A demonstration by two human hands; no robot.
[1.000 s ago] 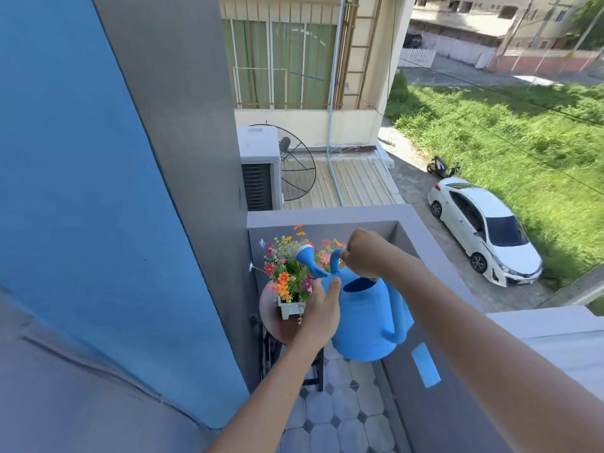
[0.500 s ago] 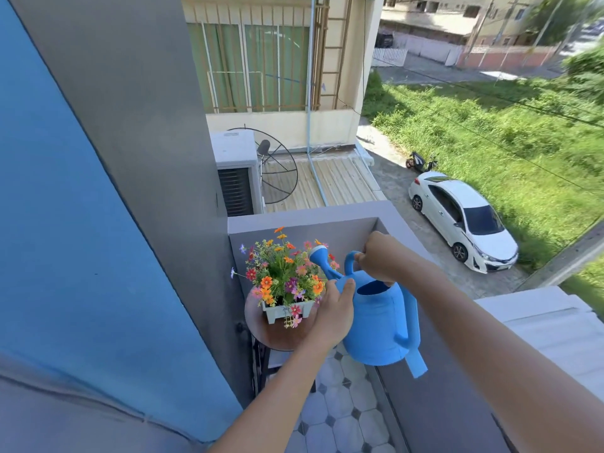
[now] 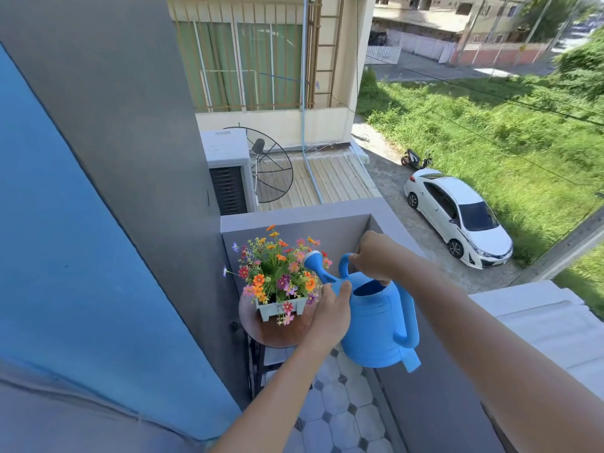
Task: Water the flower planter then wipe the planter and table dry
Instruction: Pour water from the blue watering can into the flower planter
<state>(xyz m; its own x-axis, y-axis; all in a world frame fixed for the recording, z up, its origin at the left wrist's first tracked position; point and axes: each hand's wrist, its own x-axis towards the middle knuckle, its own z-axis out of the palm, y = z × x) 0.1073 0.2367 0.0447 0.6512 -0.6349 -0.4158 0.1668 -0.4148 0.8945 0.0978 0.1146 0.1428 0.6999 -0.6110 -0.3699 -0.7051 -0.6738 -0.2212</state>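
The can [image 3: 379,325] hangs in the air over the floor, just right of the table [image 3: 277,331], spout rose [image 3: 313,260] up among the blooms. The planter [image 3: 281,307] sits on the table by the wall. The right hand [image 3: 374,256] is closed round the top handle; the left hand [image 3: 331,308] cups the can's near side under the spout — good support. Judging by this, pouring is the step: tip slowly, keep the rose over the soil, not the petals — so less lands on the table.

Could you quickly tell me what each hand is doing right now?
Left hand: pressed against the blue plastic watering can, supporting its body.
Right hand: closed on its top handle.
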